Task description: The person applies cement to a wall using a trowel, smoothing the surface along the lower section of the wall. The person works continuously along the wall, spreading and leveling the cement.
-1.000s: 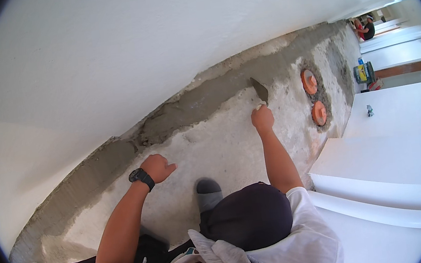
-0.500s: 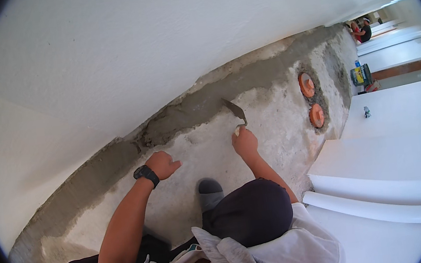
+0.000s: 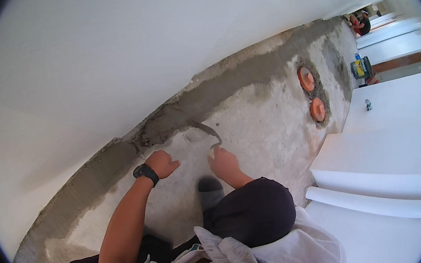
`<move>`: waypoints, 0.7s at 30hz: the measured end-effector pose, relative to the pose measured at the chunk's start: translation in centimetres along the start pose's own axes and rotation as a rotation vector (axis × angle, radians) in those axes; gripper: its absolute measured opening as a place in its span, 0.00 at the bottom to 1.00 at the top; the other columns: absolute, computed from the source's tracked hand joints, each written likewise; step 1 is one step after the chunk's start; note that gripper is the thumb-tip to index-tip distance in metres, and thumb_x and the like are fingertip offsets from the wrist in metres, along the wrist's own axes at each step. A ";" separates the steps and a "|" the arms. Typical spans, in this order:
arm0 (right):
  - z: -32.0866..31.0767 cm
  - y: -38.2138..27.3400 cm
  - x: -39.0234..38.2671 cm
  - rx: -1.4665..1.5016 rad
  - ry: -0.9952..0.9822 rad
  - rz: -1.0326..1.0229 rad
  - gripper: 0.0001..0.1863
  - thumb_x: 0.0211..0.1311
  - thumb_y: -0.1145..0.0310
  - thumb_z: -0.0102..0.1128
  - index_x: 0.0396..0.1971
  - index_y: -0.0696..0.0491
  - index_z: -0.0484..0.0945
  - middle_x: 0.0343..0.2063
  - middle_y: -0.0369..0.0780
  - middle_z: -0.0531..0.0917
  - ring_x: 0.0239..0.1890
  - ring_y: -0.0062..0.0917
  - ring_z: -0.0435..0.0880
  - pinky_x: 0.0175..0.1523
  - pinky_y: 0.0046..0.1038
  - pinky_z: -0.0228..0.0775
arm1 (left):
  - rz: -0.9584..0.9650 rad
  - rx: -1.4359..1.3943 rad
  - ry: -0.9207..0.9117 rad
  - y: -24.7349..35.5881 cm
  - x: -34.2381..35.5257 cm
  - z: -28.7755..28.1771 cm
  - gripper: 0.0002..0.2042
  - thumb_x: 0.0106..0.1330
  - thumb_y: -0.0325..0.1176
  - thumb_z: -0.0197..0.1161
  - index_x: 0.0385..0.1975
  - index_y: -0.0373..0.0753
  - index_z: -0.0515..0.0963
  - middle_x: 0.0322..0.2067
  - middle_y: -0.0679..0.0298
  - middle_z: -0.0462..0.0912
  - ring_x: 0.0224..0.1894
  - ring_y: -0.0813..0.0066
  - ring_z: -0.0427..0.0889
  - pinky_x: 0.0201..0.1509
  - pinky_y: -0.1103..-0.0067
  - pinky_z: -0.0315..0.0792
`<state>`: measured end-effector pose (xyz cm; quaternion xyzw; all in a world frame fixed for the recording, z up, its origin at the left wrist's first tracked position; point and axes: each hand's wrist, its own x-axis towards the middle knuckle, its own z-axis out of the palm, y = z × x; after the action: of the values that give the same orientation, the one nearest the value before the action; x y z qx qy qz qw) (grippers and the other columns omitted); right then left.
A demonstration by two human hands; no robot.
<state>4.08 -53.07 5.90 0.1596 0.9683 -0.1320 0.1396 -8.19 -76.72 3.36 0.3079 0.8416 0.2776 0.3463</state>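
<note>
Since half a second ago, the right hand and its trowel have swung leftward and nearer the body, while the left hand has hardly shifted. Closest to the viewer are a pale shirt and a dark-clad knee, with a grey-and-black shoe planted on the rough concrete floor beyond. A black watch circles the left wrist; that hand hangs palm-down with the thumb out, and how far its fingers curl underneath I cannot tell. Right-hand fingers are wrapped around the trowel's handle. Its blade points up and left, the tip at the near edge of a grey mortar strip that runs along the foot of the white wall.

Farther right, two round orange caps sit in rough mortar patches. Past them, near the white steps, stands a dark bucket with a yellow label; its contents are hidden from this angle. Something blue shows just beside it. Farthest off, a co-worker in dark clothing sits low by the wall.
</note>
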 end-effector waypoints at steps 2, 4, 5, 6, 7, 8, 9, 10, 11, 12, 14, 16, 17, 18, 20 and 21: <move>-0.5 -1.1 -0.2 0.046 -0.045 -0.060 0.19 0.63 0.55 0.63 0.39 0.59 0.75 0.32 0.51 0.84 0.36 0.49 0.85 0.42 0.46 0.78 | -0.044 -0.024 -0.167 0.0 0.0 -0.4 0.24 0.62 0.55 0.63 0.17 0.38 0.85 0.18 0.57 0.84 0.25 0.58 0.83 0.37 0.66 0.77; -1.3 -2.1 0.2 0.121 -0.135 -0.118 0.20 0.62 0.54 0.63 0.39 0.58 0.77 0.33 0.53 0.84 0.37 0.51 0.84 0.43 0.48 0.76 | -0.092 -0.023 -0.343 0.2 -0.1 -0.6 0.25 0.61 0.57 0.64 0.17 0.39 0.86 0.18 0.60 0.85 0.24 0.63 0.84 0.37 0.68 0.78; -1.8 -2.5 0.5 0.173 -0.125 -0.155 0.20 0.61 0.54 0.63 0.39 0.58 0.77 0.33 0.53 0.84 0.37 0.51 0.84 0.43 0.48 0.76 | -0.119 -0.012 -0.434 0.3 -0.2 -0.6 0.25 0.60 0.58 0.65 0.18 0.40 0.86 0.19 0.61 0.85 0.24 0.66 0.84 0.37 0.69 0.78; -2.3 -2.9 0.7 0.210 -0.122 -0.183 0.20 0.61 0.54 0.64 0.38 0.58 0.78 0.33 0.52 0.84 0.36 0.51 0.84 0.43 0.47 0.76 | -0.151 0.014 -0.527 0.5 -0.3 -0.7 0.25 0.59 0.59 0.66 0.18 0.41 0.87 0.19 0.63 0.85 0.24 0.68 0.84 0.36 0.70 0.78; -2.8 -3.2 0.7 0.260 -0.097 -0.228 0.20 0.60 0.54 0.65 0.38 0.58 0.78 0.33 0.52 0.84 0.36 0.51 0.84 0.42 0.47 0.75 | -0.174 0.000 -0.558 0.6 -0.5 -0.7 0.23 0.58 0.59 0.66 0.19 0.41 0.87 0.20 0.62 0.85 0.25 0.68 0.84 0.37 0.70 0.77; -3.2 -3.4 0.7 0.287 -0.063 -0.248 0.20 0.60 0.55 0.65 0.39 0.58 0.78 0.32 0.52 0.83 0.36 0.51 0.84 0.41 0.47 0.76 | -0.202 -0.001 -0.594 0.9 -0.6 -0.6 0.22 0.57 0.58 0.67 0.20 0.42 0.88 0.20 0.62 0.86 0.25 0.67 0.84 0.37 0.70 0.77; -3.5 -3.5 0.7 0.328 -0.007 -0.282 0.20 0.60 0.55 0.66 0.39 0.58 0.78 0.32 0.52 0.83 0.35 0.50 0.84 0.41 0.46 0.76 | -0.227 0.003 -0.637 1.0 -0.8 -0.5 0.22 0.55 0.58 0.67 0.21 0.43 0.88 0.21 0.62 0.86 0.26 0.67 0.84 0.37 0.70 0.77; -3.7 -3.5 0.7 0.373 0.060 -0.314 0.20 0.60 0.56 0.66 0.40 0.58 0.78 0.32 0.51 0.83 0.35 0.50 0.84 0.40 0.45 0.76 | -0.240 -0.016 -0.635 1.1 -1.0 -0.5 0.22 0.56 0.58 0.67 0.21 0.43 0.88 0.21 0.62 0.86 0.26 0.68 0.84 0.37 0.71 0.77; -3.7 -3.6 0.8 0.395 0.101 -0.335 0.20 0.60 0.56 0.67 0.41 0.58 0.79 0.32 0.50 0.83 0.35 0.49 0.84 0.39 0.44 0.76 | -0.248 -0.029 -0.642 1.2 -1.2 -0.3 0.22 0.56 0.58 0.67 0.21 0.43 0.88 0.21 0.63 0.86 0.26 0.68 0.84 0.37 0.71 0.77; -3.6 -3.6 1.0 0.418 0.155 -0.357 0.21 0.59 0.56 0.67 0.42 0.58 0.79 0.32 0.50 0.83 0.34 0.49 0.84 0.38 0.43 0.76 | -0.263 -0.040 -0.650 1.3 -1.3 -0.2 0.22 0.56 0.58 0.67 0.22 0.42 0.88 0.21 0.63 0.86 0.26 0.69 0.85 0.37 0.72 0.77; -2.8 -3.4 1.5 0.384 0.219 -0.403 0.21 0.59 0.56 0.68 0.44 0.58 0.79 0.32 0.49 0.83 0.34 0.47 0.84 0.37 0.42 0.76 | -0.263 -0.008 -0.669 1.3 -1.4 0.0 0.22 0.56 0.58 0.67 0.22 0.42 0.88 0.21 0.63 0.86 0.26 0.69 0.85 0.37 0.72 0.77; -1.8 -3.1 2.7 0.270 0.236 -0.448 0.22 0.59 0.57 0.68 0.46 0.58 0.79 0.32 0.48 0.83 0.33 0.46 0.84 0.36 0.41 0.76 | -0.259 0.002 -0.689 1.4 -1.4 0.4 0.22 0.56 0.58 0.67 0.22 0.42 0.88 0.21 0.62 0.86 0.26 0.69 0.85 0.37 0.72 0.77; -1.5 -2.6 3.1 0.233 0.215 -0.430 0.22 0.60 0.57 0.68 0.46 0.58 0.79 0.32 0.48 0.83 0.33 0.46 0.84 0.36 0.41 0.76 | -0.252 -0.004 -0.696 1.4 -1.4 0.6 0.22 0.55 0.58 0.68 0.22 0.42 0.88 0.22 0.62 0.86 0.26 0.68 0.85 0.37 0.72 0.77; -1.4 -2.0 3.7 0.197 0.199 -0.416 0.22 0.60 0.57 0.68 0.46 0.57 0.79 0.32 0.47 0.83 0.33 0.46 0.84 0.36 0.41 0.76 | -0.251 0.000 -0.711 1.3 -1.1 0.5 0.22 0.55 0.58 0.68 0.22 0.42 0.88 0.22 0.62 0.86 0.26 0.68 0.85 0.37 0.71 0.77; -1.6 -0.6 4.9 0.181 0.223 -0.370 0.21 0.60 0.57 0.68 0.46 0.57 0.79 0.32 0.47 0.83 0.33 0.46 0.84 0.36 0.42 0.76 | -0.231 -0.003 -0.654 1.2 -0.6 0.4 0.23 0.56 0.58 0.68 0.22 0.41 0.88 0.23 0.63 0.87 0.27 0.70 0.85 0.38 0.73 0.77; -2.1 0.7 5.1 0.200 0.259 -0.325 0.21 0.60 0.57 0.67 0.45 0.58 0.79 0.32 0.48 0.83 0.33 0.47 0.84 0.37 0.43 0.76 | -0.224 -0.005 -0.643 1.2 -0.7 0.7 0.23 0.57 0.59 0.68 0.22 0.41 0.88 0.23 0.63 0.87 0.27 0.70 0.85 0.38 0.73 0.78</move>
<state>-0.85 -50.45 6.08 0.0303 0.9732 -0.2265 -0.0253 -6.89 -76.26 4.03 0.2844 0.7172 0.1287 0.6231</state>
